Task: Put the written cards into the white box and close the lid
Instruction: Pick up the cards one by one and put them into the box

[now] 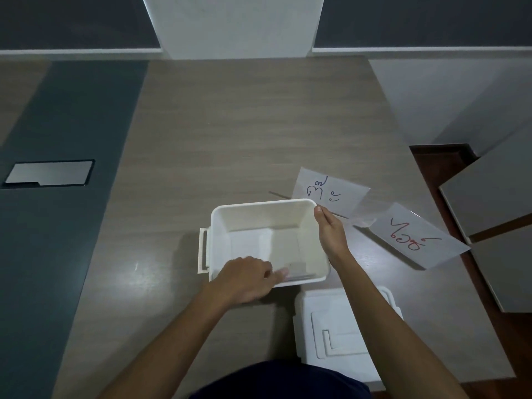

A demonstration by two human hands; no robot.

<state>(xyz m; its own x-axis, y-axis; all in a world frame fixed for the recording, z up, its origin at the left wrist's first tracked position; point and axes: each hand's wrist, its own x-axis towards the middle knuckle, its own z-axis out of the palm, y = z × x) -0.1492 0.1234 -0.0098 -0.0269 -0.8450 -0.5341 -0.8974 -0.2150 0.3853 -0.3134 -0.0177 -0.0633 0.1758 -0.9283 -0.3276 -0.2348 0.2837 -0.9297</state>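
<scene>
1. The white box is sitting open on the wood-grain counter, in front of the person, with a handle sticking out on its left side.
2. The left hand is resting on the box's near rim, its fingers curling loosely over the edge into the inside; they are lying against the rim rather than clamping anything I can make out.
3. Something thin and pale is lying at the bottom of the box by the near wall, but it is too dim to tell what it is.
4. The right hand is lying along the box's right rim, with its fingers pinching narrowly at the far right corner; whether they are gripping the rim or a card edge cannot be told.
5. A card with blue writing is lying just beyond that corner, close to the right fingertips.
6. A card with red writing is lying further right on the counter, near the edge, with a third pale sheet showing between the two cards.
7. The white lid is lying flat on the counter near the person, just right of the box and partly under the right forearm.
</scene>
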